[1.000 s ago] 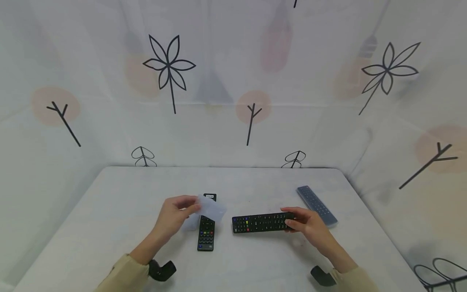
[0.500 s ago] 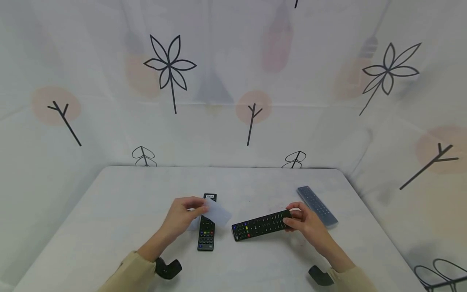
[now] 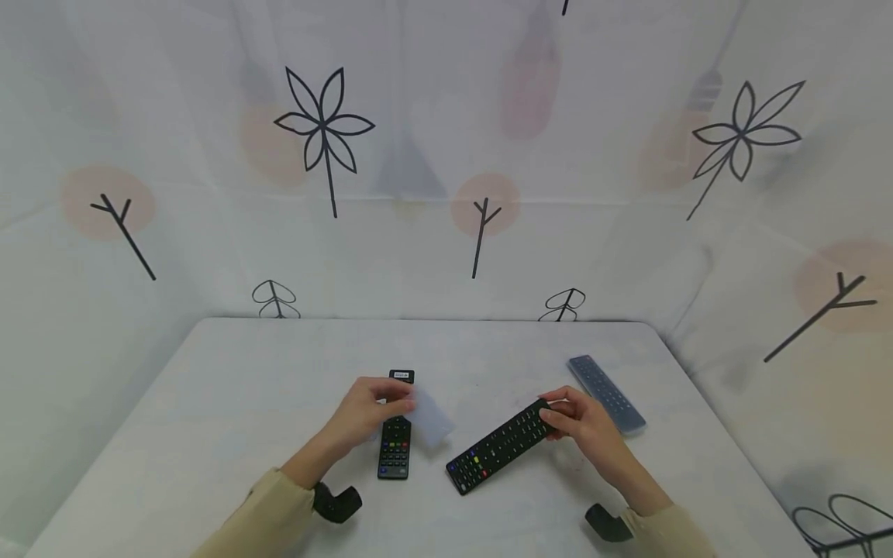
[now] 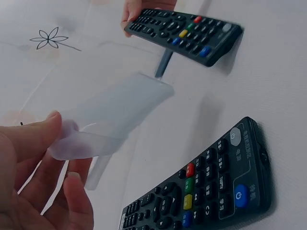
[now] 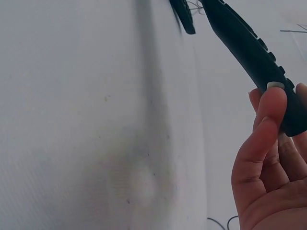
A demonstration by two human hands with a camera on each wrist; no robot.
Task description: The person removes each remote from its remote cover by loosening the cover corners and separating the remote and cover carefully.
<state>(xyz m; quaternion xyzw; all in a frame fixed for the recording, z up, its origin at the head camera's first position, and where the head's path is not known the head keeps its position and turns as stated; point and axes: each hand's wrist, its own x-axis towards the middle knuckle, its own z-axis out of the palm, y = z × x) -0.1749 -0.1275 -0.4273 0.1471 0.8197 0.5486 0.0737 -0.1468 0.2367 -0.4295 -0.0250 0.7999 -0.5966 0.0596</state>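
We note the left hand (image 3: 373,407) shifted rightward, pinching a translucent sleeve (image 3: 430,421); the right hand (image 3: 582,421), gripping a black remote (image 3: 498,447) above the bench (image 3: 279,356), has swung its free end nearer the person. Remote and sleeve remain apart: still positioning, we judge.

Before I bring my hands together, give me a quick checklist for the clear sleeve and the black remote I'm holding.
1. Translucent sleeve in the left hand: ok, pinched near one end.
2. Held remote in the right hand: ok, gripped at one end.
3. Held remote lined up with the translucent sleeve: not ok, they slant different ways and are apart.
4. Sleeve's mouth open toward the held remote: cannot tell.
5. Second black remote apart from the held one: ok, it lies on the table, partly hidden by the left hand in the head view.
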